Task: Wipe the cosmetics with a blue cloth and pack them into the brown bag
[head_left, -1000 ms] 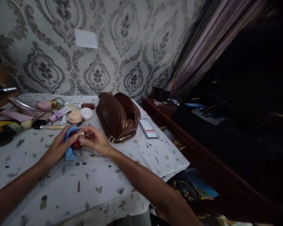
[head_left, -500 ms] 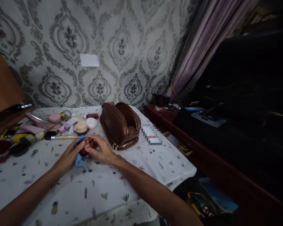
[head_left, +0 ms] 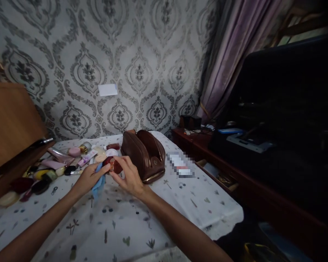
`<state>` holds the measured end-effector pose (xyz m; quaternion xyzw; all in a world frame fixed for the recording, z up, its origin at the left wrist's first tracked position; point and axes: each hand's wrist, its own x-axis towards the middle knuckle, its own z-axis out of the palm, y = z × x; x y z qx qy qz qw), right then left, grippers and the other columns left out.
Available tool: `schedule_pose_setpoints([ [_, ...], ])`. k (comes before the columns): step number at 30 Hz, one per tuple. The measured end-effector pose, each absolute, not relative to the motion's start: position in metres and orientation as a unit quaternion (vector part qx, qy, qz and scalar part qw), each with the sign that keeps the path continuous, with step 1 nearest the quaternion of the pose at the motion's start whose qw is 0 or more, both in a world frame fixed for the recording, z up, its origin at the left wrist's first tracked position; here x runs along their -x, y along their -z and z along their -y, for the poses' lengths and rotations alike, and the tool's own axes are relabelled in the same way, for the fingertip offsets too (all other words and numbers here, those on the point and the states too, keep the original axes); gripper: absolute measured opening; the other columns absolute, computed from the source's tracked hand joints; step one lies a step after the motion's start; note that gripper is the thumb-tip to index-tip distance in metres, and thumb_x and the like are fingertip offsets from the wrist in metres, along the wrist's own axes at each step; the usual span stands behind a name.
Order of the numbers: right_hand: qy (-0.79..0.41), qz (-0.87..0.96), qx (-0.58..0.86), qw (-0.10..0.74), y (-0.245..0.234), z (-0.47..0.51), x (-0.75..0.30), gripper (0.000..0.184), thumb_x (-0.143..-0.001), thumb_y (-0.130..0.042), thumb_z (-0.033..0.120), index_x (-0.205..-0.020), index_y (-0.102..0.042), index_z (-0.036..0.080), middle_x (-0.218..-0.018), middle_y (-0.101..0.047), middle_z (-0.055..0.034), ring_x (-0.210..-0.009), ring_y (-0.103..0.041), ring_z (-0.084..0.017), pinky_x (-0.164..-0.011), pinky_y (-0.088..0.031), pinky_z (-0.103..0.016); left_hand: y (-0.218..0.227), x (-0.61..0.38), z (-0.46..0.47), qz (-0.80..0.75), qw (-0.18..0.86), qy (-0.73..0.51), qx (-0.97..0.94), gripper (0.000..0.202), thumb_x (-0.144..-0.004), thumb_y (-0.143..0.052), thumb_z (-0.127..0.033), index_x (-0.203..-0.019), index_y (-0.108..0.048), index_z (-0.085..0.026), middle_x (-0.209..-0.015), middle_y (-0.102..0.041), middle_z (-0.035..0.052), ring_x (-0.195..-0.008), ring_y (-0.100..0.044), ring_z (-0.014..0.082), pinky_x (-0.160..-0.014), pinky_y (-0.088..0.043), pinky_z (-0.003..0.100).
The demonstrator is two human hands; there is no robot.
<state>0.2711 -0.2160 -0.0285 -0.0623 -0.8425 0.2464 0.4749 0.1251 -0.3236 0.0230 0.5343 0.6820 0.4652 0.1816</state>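
My left hand [head_left: 88, 178] is closed, pinching a light blue cloth [head_left: 98, 185] that hangs down below the fingers. With it I also grip one side of a small, shiny dark red container [head_left: 116, 166] with a coppery edge. My right hand [head_left: 129, 176] holds the container's other side between thumb and fingers. Its exact kind is hard to make out, as the fingers cover part of it. Both hands are raised just above the printed tablecloth [head_left: 142, 225]. Close behind my right hand stands a brown cosmetic bag [head_left: 135, 153], its zipped top gaping.
Makeup items lie heaped on the left: a pink tube [head_left: 60, 155], a brush [head_left: 75, 172], a dark round compact [head_left: 40, 186] and several others. Right of the bag lies a blurred-out flat item [head_left: 180, 164]. A wooden box [head_left: 13, 116] borders the left; a dark red desk [head_left: 251, 193] the right.
The view has tilted up and turned slightly left, so everything sits lower and further right. My right fingers have shifted on the red container, showing more of it. Both hands still hold it.
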Motion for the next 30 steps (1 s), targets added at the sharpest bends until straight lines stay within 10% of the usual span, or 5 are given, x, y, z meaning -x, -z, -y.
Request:
schedule_pose_setpoints([
  [7,-0.246,0.798,0.120,0.536,-0.024,0.193,-0.317,0.048,-0.093,-0.057,0.039,-0.139,-0.051,0.025,-0.114,-0.057,-0.0096,-0.103,-0.060,-0.024,-0.095,-0.050,-0.040,-0.053,-0.159,0.285,-0.646,0.067,-0.492,-0.580,0.049,-0.093,-0.041,-0.053,-0.058,-0.047,-0.020,-0.055,-0.050,-0.0013,-0.057,-0.048,0.0144,-0.059,-0.044,0.024],
  [14,-0.249,0.729,0.253,0.585,-0.035,0.133,-0.355,0.044,-0.090,-0.058,0.044,-0.128,-0.059,0.022,-0.108,-0.065,-0.0107,-0.100,-0.059,-0.026,-0.097,-0.046,-0.045,-0.059,-0.189,0.223,-0.595,-0.097,-0.284,-0.745,0.036,-0.088,-0.043,-0.014,-0.116,-0.066,-0.020,-0.097,-0.062,0.0066,-0.086,-0.064,0.0203,-0.079,-0.051,0.031],
  [23,-0.183,0.824,0.270,0.463,-0.045,0.103,-0.360,0.042,-0.089,-0.060,0.038,-0.127,-0.061,0.017,-0.091,-0.065,-0.0078,-0.091,-0.059,-0.024,-0.089,-0.046,-0.038,-0.052,-0.176,0.253,-0.618,-0.196,-0.158,-0.745,0.039,-0.089,-0.043,-0.012,-0.120,-0.064,-0.023,-0.107,-0.058,0.0071,-0.073,-0.061,0.0165,-0.059,-0.047,0.026],
  [30,-0.085,0.921,0.312,0.218,-0.080,0.110,-0.319,0.042,-0.094,-0.056,0.039,-0.130,-0.056,0.018,-0.122,-0.061,-0.0139,-0.104,-0.063,-0.025,-0.091,-0.047,-0.034,-0.032,-0.177,0.257,-0.658,-0.138,-0.208,-0.710,0.042,-0.095,-0.037,-0.016,-0.129,-0.059,-0.022,-0.104,-0.059,0.0071,-0.089,-0.062,0.0212,-0.076,-0.051,0.032],
])
